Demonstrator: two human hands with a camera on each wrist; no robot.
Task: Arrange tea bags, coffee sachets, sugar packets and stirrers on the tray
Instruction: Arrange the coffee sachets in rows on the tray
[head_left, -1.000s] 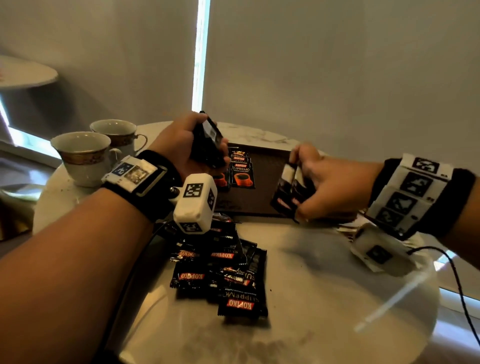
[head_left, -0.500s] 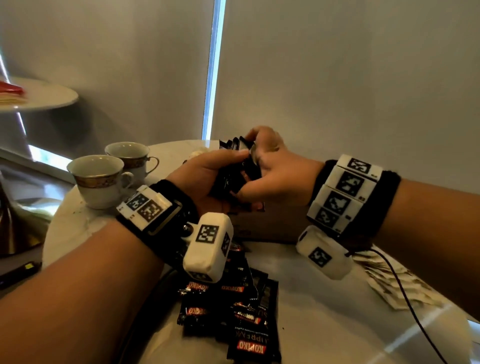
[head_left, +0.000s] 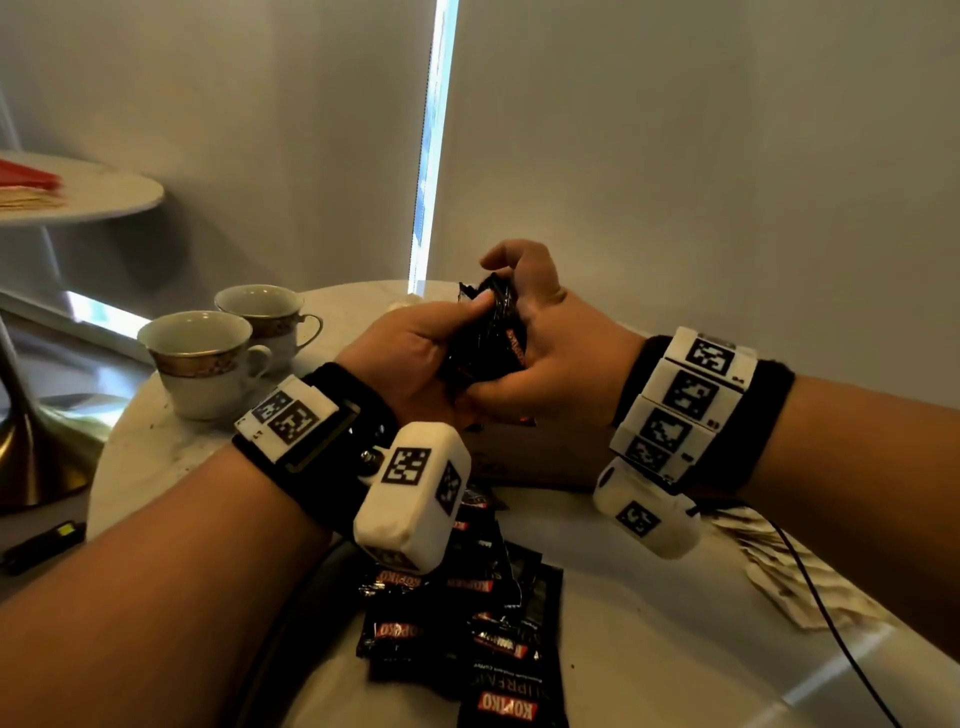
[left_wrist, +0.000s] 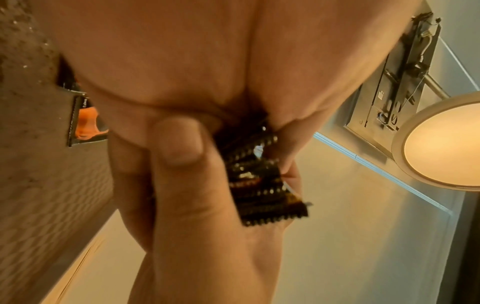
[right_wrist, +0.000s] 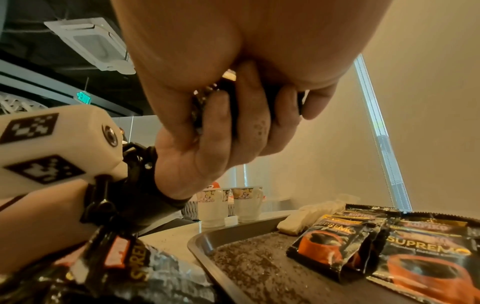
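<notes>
Both hands meet above the dark tray (head_left: 540, 462), which they mostly hide. My left hand (head_left: 410, 348) and right hand (head_left: 550, 358) together grip one bunch of black coffee sachets (head_left: 488, 332), held upright between thumbs and curled fingers. The left wrist view shows the bunch's crimped edges (left_wrist: 262, 185) sticking out past the fingers. Coffee sachets (right_wrist: 426, 259) lie flat in the tray (right_wrist: 233, 232), with white packets (right_wrist: 293, 224) at its far edge. A loose pile of coffee sachets (head_left: 467, 623) lies on the round table below my wrists.
Two gold-banded cups (head_left: 202, 358) (head_left: 265, 317) stand at the table's left. Pale paper packets (head_left: 795, 577) lie fanned at the right, under a black cable. A second round table (head_left: 78, 192) stands further left, and a dark object (head_left: 41, 545) lies on the floor.
The hands, each holding its own sachets apart over the tray a second ago, have come together and risen. The two bunches are now one, gripped by both hands.
</notes>
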